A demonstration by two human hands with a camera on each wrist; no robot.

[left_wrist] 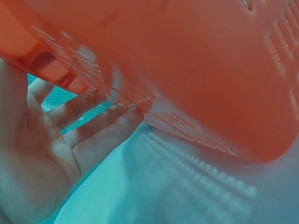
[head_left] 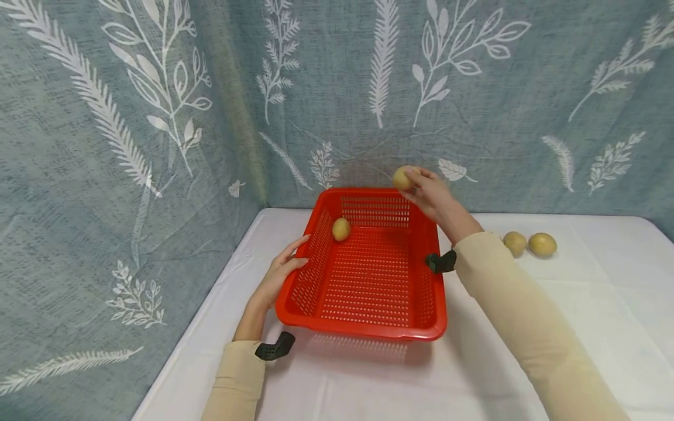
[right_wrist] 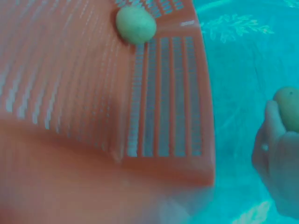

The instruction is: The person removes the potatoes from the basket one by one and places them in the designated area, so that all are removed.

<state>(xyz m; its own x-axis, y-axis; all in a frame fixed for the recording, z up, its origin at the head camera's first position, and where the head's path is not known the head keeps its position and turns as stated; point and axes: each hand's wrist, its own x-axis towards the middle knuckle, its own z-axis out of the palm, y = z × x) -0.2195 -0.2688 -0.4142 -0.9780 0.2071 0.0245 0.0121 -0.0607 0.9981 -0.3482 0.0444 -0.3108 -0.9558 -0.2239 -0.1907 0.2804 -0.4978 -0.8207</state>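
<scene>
Head view, left to right: the left hand (head_left: 278, 275) lies with straight fingers against the outer left wall of the red basket (head_left: 368, 324), apparently steadying it; one potato (head_left: 341, 229) rests inside against that wall. The right hand (head_left: 429, 193) pinches a second potato (head_left: 402, 178) over the far rim, and two more potatoes (head_left: 529, 244) wait on the white table (head_left: 590, 304) further right.

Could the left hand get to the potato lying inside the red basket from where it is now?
Probably yes. The left hand rests with straight fingers against the outside of the red basket's left wall, and the potato lies just inside that wall. The basket is open-topped, so only the low rim stands between them; the hand would need to lift over it.
</scene>
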